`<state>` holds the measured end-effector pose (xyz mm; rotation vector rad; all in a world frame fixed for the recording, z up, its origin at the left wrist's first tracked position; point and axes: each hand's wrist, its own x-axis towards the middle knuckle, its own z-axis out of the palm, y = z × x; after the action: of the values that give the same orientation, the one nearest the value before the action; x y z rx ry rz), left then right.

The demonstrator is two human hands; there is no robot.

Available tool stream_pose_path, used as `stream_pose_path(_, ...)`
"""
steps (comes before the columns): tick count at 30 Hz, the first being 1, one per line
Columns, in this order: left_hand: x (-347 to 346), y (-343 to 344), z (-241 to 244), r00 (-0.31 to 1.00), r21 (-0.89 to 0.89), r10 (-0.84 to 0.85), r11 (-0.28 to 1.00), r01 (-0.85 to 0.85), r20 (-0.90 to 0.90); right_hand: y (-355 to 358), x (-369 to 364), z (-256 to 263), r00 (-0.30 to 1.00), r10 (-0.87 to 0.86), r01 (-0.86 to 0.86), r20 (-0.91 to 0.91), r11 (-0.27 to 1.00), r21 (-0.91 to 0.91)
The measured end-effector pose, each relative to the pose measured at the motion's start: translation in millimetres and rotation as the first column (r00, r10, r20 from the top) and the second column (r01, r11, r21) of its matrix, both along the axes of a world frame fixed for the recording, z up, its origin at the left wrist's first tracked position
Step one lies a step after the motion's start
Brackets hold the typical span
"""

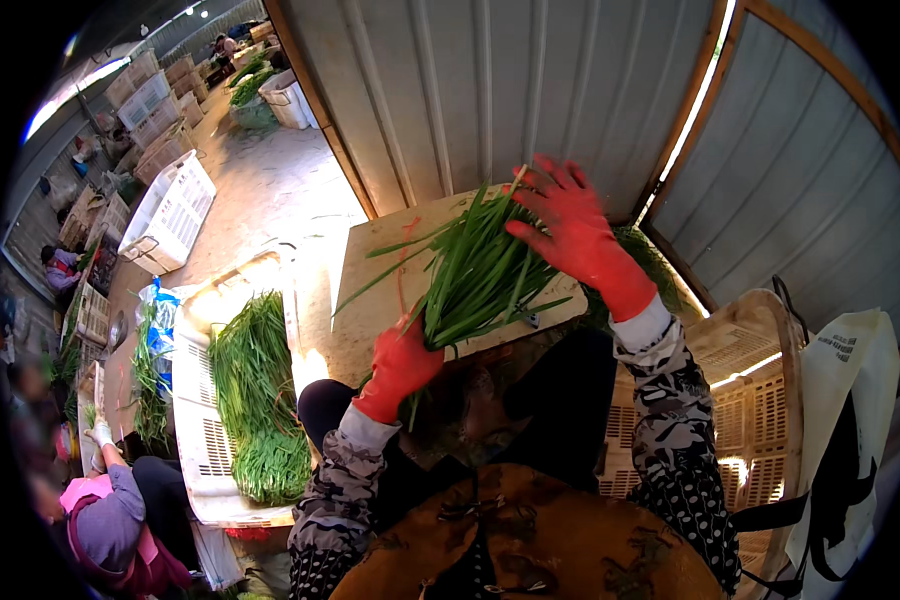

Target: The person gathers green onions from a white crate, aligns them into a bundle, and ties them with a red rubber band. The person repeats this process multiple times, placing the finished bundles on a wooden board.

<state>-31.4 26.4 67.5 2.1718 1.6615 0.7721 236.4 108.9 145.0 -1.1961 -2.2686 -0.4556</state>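
Observation:
A loose bunch of long green leaves (472, 277), which look like garlic chives, lies over a worn board (367, 277) in front of me. My left hand (405, 364), in a red rubber glove, is closed around the near, lower end of the bunch. Above the far end, my right hand (562, 225) in the same kind of glove has its fingers spread; a thin pale stalk stands by its fingertips. Whether its palm touches the leaves I cannot tell. A thin red tie (401, 270) lies on the board left of the bunch.
Left of the board a white plastic crate (202, 480) holds more green leaves (259, 397). A co-worker (112, 517) sits beyond it. An openwork crate (750, 405) and a pale bag (844, 367) stand at my right. Corrugated metal wall (495, 90) rises behind the board.

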Motion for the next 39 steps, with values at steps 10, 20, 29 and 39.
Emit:
stream_pose_path(10,-12,-10,0,0.996,0.117,-0.067,0.99,0.073,-0.057,35,-14,4,0.974,0.184,-0.223,-0.129,0.873,-0.434)
stream_pose_path(20,-20,-12,4,0.986,-0.038,-0.164,0.986,0.163,-0.006,35,15,-17,0.881,0.06,-0.388,-0.469,0.659,-0.645)
stream_pose_path(29,-24,-14,22,0.963,-0.064,-0.271,0.961,0.27,0.0,20,17,-8,0.926,-0.022,-0.251,-0.376,0.707,-0.661)
stream_pose_path(39,-11,-6,30,0.981,0.074,-0.191,0.978,0.194,-0.046,40,-2,-36,0.972,-0.136,0.134,-0.192,0.991,-0.024)
